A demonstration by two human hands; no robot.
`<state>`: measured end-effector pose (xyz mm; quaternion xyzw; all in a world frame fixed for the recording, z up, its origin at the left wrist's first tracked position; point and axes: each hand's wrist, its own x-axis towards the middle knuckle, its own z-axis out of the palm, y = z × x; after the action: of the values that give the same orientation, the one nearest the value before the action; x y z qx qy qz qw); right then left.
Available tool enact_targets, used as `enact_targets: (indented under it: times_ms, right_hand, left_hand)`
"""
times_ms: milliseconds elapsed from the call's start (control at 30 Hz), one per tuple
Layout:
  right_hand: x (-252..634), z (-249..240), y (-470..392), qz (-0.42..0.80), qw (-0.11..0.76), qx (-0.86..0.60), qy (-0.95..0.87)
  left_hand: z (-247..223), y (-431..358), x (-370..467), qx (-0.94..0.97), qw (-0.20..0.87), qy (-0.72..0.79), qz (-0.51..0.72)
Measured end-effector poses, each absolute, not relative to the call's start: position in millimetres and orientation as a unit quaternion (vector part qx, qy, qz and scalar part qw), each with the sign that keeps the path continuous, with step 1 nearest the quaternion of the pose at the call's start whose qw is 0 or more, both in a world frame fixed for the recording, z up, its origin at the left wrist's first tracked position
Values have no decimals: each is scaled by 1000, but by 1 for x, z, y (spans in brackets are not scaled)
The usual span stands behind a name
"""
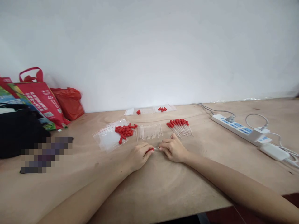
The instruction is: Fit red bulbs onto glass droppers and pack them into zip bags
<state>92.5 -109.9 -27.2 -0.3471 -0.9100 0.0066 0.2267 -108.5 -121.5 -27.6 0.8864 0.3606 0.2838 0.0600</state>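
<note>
Honestly, the thin, clear, straight tube (156,148) worries me most: it spans the gap between the two grips, low over the pale wooden tabletop (149,193), and a sideways push could bend or snap something that slender. If the small red rubbery bulb (150,149) meets it off-centre, the tube's end could skid past; I can't tell from here whether they are joined. A careless knuckle might also scatter the row of bare clear tubes (149,131) just beyond, since they lie loose. The left grip (140,155) is closed, thumb and fingers pinched around the bulb. The right grip (172,150) is pinched nearly closed too, its fingertips on the tube.
</note>
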Motion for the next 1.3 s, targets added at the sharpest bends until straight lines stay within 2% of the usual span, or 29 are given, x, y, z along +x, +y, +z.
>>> enact_targets:
  times_ms: [433, 667, 767, 867, 1033, 1167, 1300]
  right_hand:
    - [83, -23, -113, 51, 216, -353, -909]
    - [94, -9, -110, -25, 208, -331, -920]
    - [102, -8, -107, -21, 195, -326, -925]
    - [114, -10, -97, -11, 215, -397, -893]
    - [139, -16, -68, 29, 299, -628, -718]
    - [145, -21, -56, 33, 280, -716, -639]
    - [140, -24, -55, 35, 266, -745, -611]
  left_hand:
    - [-24, -122, -108, 900, 57, 328, 282]
    - [-17, -118, -114, 879, 77, 362, 300]
    - [-19, -117, -116, 867, 102, 375, 311]
    - [-22, -117, -118, 844, 98, 407, 335]
    - [-23, -118, -119, 839, 109, 440, 301]
    - [-21, -120, -117, 855, 96, 415, 296]
    - [-22, -118, -118, 851, 68, 432, 290]
